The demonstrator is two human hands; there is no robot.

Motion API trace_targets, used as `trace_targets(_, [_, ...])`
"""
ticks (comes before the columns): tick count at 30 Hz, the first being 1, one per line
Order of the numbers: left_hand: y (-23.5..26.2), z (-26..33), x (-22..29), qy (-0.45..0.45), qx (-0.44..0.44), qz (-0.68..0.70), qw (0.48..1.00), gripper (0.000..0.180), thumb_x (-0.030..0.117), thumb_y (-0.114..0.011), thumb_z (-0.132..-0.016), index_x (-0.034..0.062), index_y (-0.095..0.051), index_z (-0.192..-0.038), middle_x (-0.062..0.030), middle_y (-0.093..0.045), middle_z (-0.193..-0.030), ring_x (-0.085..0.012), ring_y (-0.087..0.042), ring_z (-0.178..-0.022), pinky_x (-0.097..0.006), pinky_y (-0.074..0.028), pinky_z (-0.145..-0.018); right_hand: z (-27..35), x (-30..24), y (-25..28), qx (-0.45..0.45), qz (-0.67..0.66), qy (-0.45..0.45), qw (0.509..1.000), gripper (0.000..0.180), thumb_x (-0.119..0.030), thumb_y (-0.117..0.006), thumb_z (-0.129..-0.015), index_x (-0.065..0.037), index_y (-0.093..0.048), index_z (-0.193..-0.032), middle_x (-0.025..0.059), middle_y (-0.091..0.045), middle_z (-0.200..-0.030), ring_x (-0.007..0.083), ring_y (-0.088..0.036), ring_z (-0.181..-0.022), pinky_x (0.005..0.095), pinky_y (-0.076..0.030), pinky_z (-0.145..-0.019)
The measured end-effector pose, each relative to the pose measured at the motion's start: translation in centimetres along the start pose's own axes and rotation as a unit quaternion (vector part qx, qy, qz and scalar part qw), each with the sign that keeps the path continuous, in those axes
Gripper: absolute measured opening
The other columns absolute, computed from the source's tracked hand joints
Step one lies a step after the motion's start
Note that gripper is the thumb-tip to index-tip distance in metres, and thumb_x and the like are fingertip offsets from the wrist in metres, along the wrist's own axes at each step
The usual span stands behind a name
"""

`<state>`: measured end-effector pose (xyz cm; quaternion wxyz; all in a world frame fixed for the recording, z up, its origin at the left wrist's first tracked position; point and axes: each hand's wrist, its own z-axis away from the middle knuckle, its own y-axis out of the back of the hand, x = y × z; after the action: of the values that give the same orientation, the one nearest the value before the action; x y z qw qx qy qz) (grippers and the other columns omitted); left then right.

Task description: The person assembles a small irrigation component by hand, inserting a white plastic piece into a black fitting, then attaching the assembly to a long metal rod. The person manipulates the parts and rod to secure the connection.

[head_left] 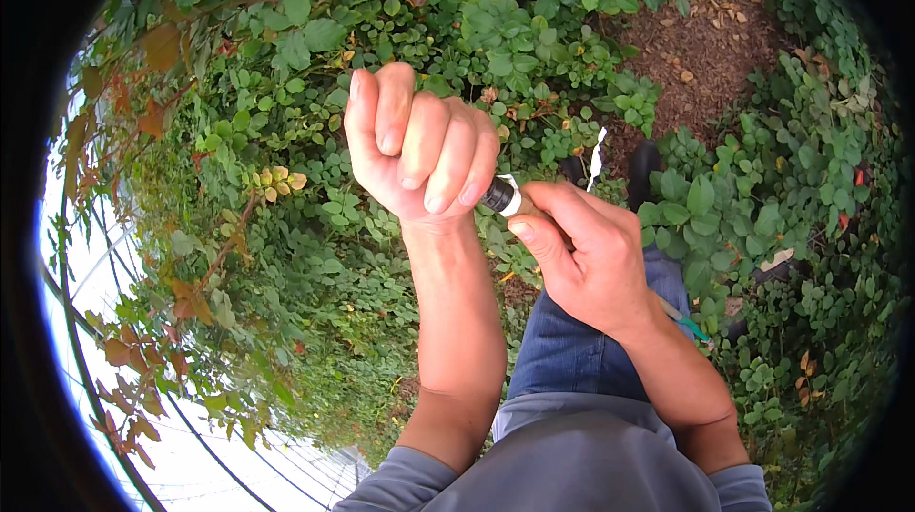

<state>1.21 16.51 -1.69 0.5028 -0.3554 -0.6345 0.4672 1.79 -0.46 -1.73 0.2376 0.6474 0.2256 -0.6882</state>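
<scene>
My left hand [424, 150] is curled into a fist with the palm side up, and whatever it may hold is hidden. At its little-finger edge a small black-and-white cylinder [500, 195] sticks out; I cannot see whether it runs on into the fist. My right hand [591, 255] is closed on the white end of that cylinder, thumb and forefinger pressed around it. Behind the right knuckles a thin white strip [598, 159] stands up; what it is attached to is hidden.
Dense leafy bushes [334, 274] surround me on both sides. A bare brown soil path [701, 64] lies ahead to the right. My jeans-clad leg [572, 345] and a dark shoe [644, 169] are among the plants. Thin dark bars [224, 460] cross the bright lower left.
</scene>
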Motion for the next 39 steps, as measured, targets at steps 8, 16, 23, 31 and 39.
trace_targets(8, [-4.1,-0.9,-0.9,-0.047,0.408,-0.345,0.844,0.044,0.044,-0.041,-0.102,0.0069,-0.051,-0.082,-0.0053,-0.047,-0.061,-0.0226,-0.052,-0.054,-0.040,-0.048,-0.062,-0.5,0.5,0.3,0.024,0.012,-0.009,1.000,0.015,-0.009,-0.068,-0.088,0.002,-0.062,-0.097,0.0086,-0.058,-0.070,0.0140,-0.051,-0.055,0.0275,-0.042,-0.051])
trace_targets(16, [-2.4,-1.4,-0.7,-0.004,0.225,-0.151,0.963,0.057,0.054,-0.035,-0.101,0.0148,-0.038,-0.060,0.0041,-0.034,-0.045,-0.0089,-0.029,-0.032,-0.026,-0.029,-0.039,-0.3,0.2,-0.1,0.014,0.002,0.017,1.000,0.014,-0.007,-0.067,-0.089,0.002,-0.062,-0.098,0.0110,-0.060,-0.073,0.0174,-0.055,-0.057,0.0294,-0.044,-0.051])
trace_targets(23, [-2.0,-2.0,-0.9,-0.005,0.220,-0.095,0.971,0.055,0.051,-0.036,-0.102,0.0157,-0.037,-0.059,0.0044,-0.032,-0.044,-0.0090,-0.026,-0.031,-0.027,-0.025,-0.036,-0.6,0.3,0.0,0.003,-0.002,0.009,1.000,0.013,-0.007,-0.066,-0.089,0.002,-0.062,-0.096,0.0115,-0.059,-0.072,0.0183,-0.054,-0.056,0.0303,-0.043,-0.051])
trace_targets(31, [-4.3,-2.1,-2.4,-0.109,0.490,-0.358,0.788,0.045,0.045,-0.042,-0.102,0.0137,-0.036,-0.070,0.0034,-0.029,-0.053,-0.0095,-0.024,-0.041,-0.028,-0.025,-0.042,-0.5,0.5,-0.4,0.004,0.023,0.003,1.000,0.018,-0.008,-0.069,-0.086,0.002,-0.060,-0.097,0.0146,-0.059,-0.078,0.0292,-0.057,-0.063,0.0366,-0.046,-0.057])
trace_targets(39, [-3.3,-0.8,-2.6,-0.177,0.460,-0.409,0.768,0.045,0.048,-0.041,-0.101,0.0101,-0.041,-0.077,-0.0016,-0.039,-0.057,-0.0135,-0.034,-0.041,-0.029,-0.031,-0.040,-1.9,1.3,1.2,-0.201,-0.124,-0.130,0.963,0.017,-0.018,-0.059,-0.095,-0.001,-0.061,-0.098,0.0091,-0.054,-0.063,0.0205,-0.051,-0.054,0.0318,-0.042,-0.053])
